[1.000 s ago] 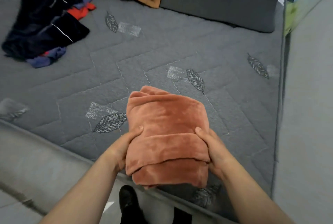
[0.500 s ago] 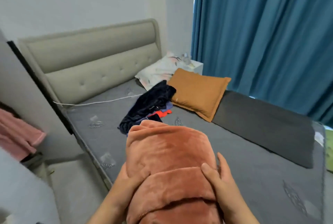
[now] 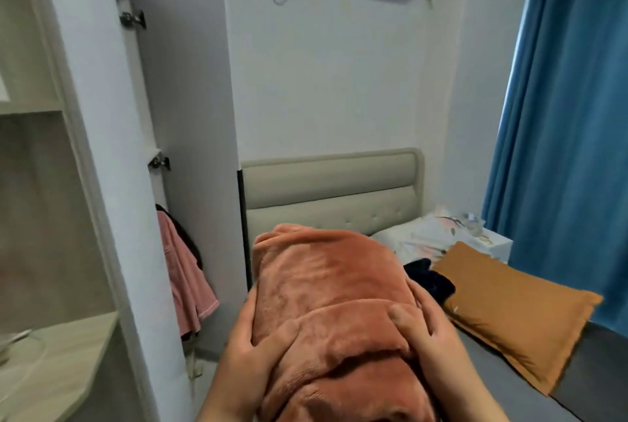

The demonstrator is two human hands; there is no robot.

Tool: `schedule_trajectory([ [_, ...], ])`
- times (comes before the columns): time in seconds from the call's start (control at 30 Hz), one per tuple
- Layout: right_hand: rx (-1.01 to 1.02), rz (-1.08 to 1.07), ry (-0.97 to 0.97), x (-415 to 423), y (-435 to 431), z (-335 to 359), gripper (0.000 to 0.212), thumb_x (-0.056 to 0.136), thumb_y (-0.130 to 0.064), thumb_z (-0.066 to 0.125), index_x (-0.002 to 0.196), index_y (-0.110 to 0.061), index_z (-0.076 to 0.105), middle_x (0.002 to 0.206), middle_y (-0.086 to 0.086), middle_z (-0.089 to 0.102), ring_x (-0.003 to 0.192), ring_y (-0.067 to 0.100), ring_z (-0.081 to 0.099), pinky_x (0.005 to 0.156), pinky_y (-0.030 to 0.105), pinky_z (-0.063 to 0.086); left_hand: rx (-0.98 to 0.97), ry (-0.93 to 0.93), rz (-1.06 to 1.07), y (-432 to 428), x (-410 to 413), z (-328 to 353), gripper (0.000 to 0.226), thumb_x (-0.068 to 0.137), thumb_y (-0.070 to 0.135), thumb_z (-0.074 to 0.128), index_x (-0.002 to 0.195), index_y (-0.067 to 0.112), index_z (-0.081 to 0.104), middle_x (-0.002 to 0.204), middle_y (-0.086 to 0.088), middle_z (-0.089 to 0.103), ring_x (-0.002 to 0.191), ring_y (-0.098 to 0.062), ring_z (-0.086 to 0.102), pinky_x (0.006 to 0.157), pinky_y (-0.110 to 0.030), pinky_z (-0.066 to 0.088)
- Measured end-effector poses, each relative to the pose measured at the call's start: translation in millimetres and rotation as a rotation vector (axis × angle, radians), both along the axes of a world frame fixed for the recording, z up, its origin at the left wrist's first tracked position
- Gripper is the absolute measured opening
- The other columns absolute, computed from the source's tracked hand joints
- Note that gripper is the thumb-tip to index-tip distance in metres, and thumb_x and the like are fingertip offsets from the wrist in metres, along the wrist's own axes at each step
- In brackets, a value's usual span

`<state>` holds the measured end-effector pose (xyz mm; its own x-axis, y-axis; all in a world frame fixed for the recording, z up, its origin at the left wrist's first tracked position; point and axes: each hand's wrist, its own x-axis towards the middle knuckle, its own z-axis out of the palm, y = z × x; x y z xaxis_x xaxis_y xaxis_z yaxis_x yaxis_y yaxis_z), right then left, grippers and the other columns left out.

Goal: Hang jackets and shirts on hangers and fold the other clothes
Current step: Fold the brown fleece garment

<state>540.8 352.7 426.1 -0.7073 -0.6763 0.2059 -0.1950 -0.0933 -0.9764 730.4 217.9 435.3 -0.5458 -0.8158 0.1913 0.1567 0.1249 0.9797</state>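
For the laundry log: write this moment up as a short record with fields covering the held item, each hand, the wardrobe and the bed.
held item: folded rust fleece garment, lifted in front of the person
left hand: left hand grips the garment's left side
right hand: right hand grips its right side
wardrobe: open wardrobe door at left; pink garment hanging beside it
bed: dark clothes and orange pillow on the grey mattress

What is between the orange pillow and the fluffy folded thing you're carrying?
In the head view, dark clothes lie on the bed between the orange pillow and the folded fleece; your right hand grips that side of the fleece.
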Motion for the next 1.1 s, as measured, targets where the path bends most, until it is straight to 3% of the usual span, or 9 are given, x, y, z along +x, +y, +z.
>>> schedule_trajectory([
  [0.13,-0.014,0.016,0.062,23.2,-47.2,5.8,0.095,0.051,-0.079,0.067,0.136,-0.043,0.048,0.135,-0.017,0.055,0.123,0.005,0.053,0.107,0.045,0.042,0.004,0.047,0.058,-43.8,26.2,-2.3,0.098,0.042,0.062,0.076,0.133,0.051,0.042,0.125,0.02,0.056,0.11,-0.005,0.059,0.099,-0.034,0.047],
  [0.3,-0.055,0.085,0.053,33.9,-85.3,10.3,0.097,0.049,-0.081,0.069,0.135,-0.042,0.049,0.131,-0.014,0.059,0.117,0.005,0.058,0.103,0.043,0.046,0.023,0.122,0.058,-73.1,41.2,3.1,0.068,0.043,0.057,0.075,0.107,0.056,0.053,0.098,0.033,0.066,0.092,0.006,0.065,0.082,-0.024,0.05],
  [0.4,-0.049,0.11,0.102,29.8,-103.5,16.1,0.097,0.046,-0.085,0.066,0.133,-0.045,0.048,0.129,-0.017,0.059,0.116,0.001,0.057,0.101,0.039,0.046,0.05,0.138,0.075,-91.9,39.9,5.7,0.081,0.039,0.066,0.08,0.114,0.058,0.051,0.111,0.024,0.066,0.102,-0.003,0.065,0.092,-0.032,0.051],
  [0.5,-0.018,0.129,0.163,18.2,-126.2,21.3,0.095,0.045,-0.08,0.067,0.133,-0.049,0.047,0.129,-0.021,0.057,0.115,-0.005,0.054,0.1,0.032,0.044,0.042,0.116,-0.002,-114.2,32.3,8.5,0.101,0.026,0.077,0.081,0.119,0.054,0.048,0.108,0.025,0.067,0.101,-0.002,0.066,0.083,-0.024,0.054],
  [0.67,-0.041,0.176,0.181,-15.8,-178.8,21.6,0.098,0.041,-0.064,0.073,0.134,-0.045,0.049,0.129,-0.026,0.053,0.107,-0.023,0.048,0.083,0.008,0.04,0.019,0.038,-0.038,-160.0,3.3,18.3,0.087,0.039,0.038,0.088,0.117,0.042,0.05,0.104,0.016,0.072,0.099,-0.009,0.069,0.078,-0.024,0.056],
  [0.8,-0.067,0.211,0.19,-50.9,-236.3,25.0,0.1,0.038,-0.062,0.072,0.134,-0.042,0.049,0.135,-0.018,0.053,0.118,-0.011,0.048,0.086,0.01,0.038,-0.054,-0.011,0.064,-205.1,-28.1,28.4,0.083,0.04,0.037,0.082,0.117,0.042,0.051,0.1,0.02,0.071,0.093,-0.001,0.068,0.07,-0.015,0.053],
  [0.87,-0.088,0.222,0.191,-63.9,-267.6,27.9,0.099,0.038,-0.062,0.07,0.132,-0.043,0.05,0.137,-0.017,0.052,0.121,-0.005,0.048,0.09,0.016,0.037,-0.082,-0.035,0.16,-229.7,-39.1,30.2,0.088,0.039,0.043,0.082,0.121,0.048,0.049,0.107,0.02,0.068,0.097,0.002,0.065,0.08,-0.018,0.053],
  [0.97,-0.134,0.236,0.191,-72.4,-314.0,32.5,0.099,0.038,-0.061,0.069,0.133,-0.044,0.048,0.137,-0.018,0.051,0.12,-0.004,0.048,0.089,0.016,0.037,-0.142,-0.078,0.316,-262.6,-52.4,31.5,0.106,0.039,0.051,0.082,0.137,0.047,0.041,0.129,0.016,0.058,0.116,-0.008,0.058,0.103,-0.038,0.046],
  [1.1,-0.182,0.244,0.179,-73.5,-373.2,44.2,0.091,0.045,-0.052,0.074,0.132,-0.045,0.05,0.137,-0.018,0.052,0.122,0.002,0.051,0.092,0.022,0.039,-0.194,-0.093,0.468,-295.0,-64.4,45.2,0.119,0.034,0.057,0.071,0.145,0.043,0.032,0.136,0.013,0.052,0.123,-0.014,0.051,0.109,-0.041,0.04],
])
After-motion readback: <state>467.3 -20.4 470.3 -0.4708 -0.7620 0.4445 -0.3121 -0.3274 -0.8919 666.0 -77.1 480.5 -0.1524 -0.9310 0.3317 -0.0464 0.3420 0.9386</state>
